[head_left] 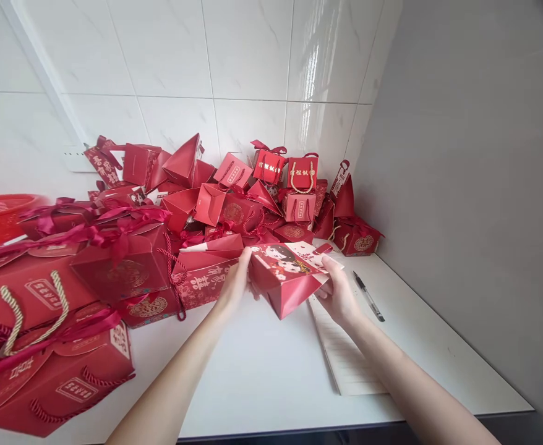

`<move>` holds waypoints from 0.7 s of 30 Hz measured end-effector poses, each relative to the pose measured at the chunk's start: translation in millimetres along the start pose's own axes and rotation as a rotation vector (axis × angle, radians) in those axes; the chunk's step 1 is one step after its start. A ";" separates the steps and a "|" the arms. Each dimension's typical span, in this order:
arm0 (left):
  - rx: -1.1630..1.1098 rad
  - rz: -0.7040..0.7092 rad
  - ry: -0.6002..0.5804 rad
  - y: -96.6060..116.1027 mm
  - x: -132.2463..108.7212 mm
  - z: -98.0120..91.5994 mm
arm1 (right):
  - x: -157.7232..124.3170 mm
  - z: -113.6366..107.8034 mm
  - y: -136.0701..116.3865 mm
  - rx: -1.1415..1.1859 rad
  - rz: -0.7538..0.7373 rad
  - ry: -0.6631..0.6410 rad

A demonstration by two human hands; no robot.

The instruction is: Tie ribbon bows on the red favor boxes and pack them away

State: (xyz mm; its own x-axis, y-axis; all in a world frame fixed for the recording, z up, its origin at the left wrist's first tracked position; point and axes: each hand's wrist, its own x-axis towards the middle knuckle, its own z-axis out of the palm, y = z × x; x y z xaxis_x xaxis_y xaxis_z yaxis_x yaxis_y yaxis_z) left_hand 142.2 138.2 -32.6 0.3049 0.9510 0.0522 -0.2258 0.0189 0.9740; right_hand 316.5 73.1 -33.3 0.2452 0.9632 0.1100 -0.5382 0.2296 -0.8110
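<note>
Between my two hands, above the white table, is a red paper gift box (283,269) with cartoon figures and white lettering on its upper face. My left hand (238,278) grips its left side, thumb on the edge and the other fingers mostly hidden behind it. At its right end my right hand (339,290) pinches the box near a white flap and a red ribbon. The box is tilted, with a plain folded triangular face toward me. Just behind and left of it lies another red box (206,278) printed with pale characters.
A heap of red gift boxes (239,210) leans along the tiled wall. Larger boxes with rope handles (79,389) fill the left side. A lined notebook (350,358) lies under my right forearm, a black pen (368,296) beside it. A grey partition (461,185) bounds the right; a red basket (2,216) stands far left.
</note>
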 end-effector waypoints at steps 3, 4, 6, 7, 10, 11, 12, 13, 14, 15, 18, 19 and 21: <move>0.027 0.058 -0.065 4.9 -6.7 5.2 | 5.9 -3.6 -1.4 0.105 0.111 -0.026; -0.013 0.087 -0.097 6.6 -9.6 7.1 | 7.7 -5.7 -1.3 0.130 0.131 -0.036; -0.102 0.129 -0.181 9.4 -14.6 9.8 | 10.3 -10.2 0.2 0.170 0.144 -0.069; -0.132 0.146 -0.222 10.2 -16.4 10.5 | 10.9 -12.2 1.4 0.182 0.148 -0.083; -0.152 0.186 -0.323 11.2 -18.5 10.0 | 10.5 -15.5 4.1 0.183 0.177 -0.103; -0.152 0.193 -0.336 11.1 -18.2 9.5 | 10.0 -15.5 4.2 0.177 0.182 -0.105; -0.158 0.196 -0.332 10.9 -17.5 9.0 | 9.4 -14.9 3.7 0.175 0.183 -0.109; -0.172 0.192 -0.315 10.6 -16.5 8.7 | 8.7 -13.8 2.6 0.180 0.184 -0.115; -0.192 0.180 -0.286 10.1 -15.2 8.6 | 7.8 -12.5 1.1 0.194 0.186 -0.122; -0.216 0.163 -0.250 9.4 -13.7 8.7 | 6.8 -11.0 -0.5 0.213 0.190 -0.133; -0.286 0.096 -0.146 6.0 -8.7 9.8 | 2.6 -6.7 -4.5 0.243 0.200 -0.188; -0.309 0.077 -0.121 4.4 -7.0 10.1 | 1.1 -5.7 -5.0 0.234 0.202 -0.213; -0.352 0.043 -0.080 1.0 -4.1 10.1 | -1.5 -4.5 -5.0 0.219 0.201 -0.255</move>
State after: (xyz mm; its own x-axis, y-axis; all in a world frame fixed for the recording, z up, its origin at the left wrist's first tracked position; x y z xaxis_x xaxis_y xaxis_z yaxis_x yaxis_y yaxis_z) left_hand 150.1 131.2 -29.6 0.3566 0.9263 0.1219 -0.5401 0.0979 0.8359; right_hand 322.5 69.8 -32.0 -0.0759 0.9895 0.1229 -0.7214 0.0306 -0.6919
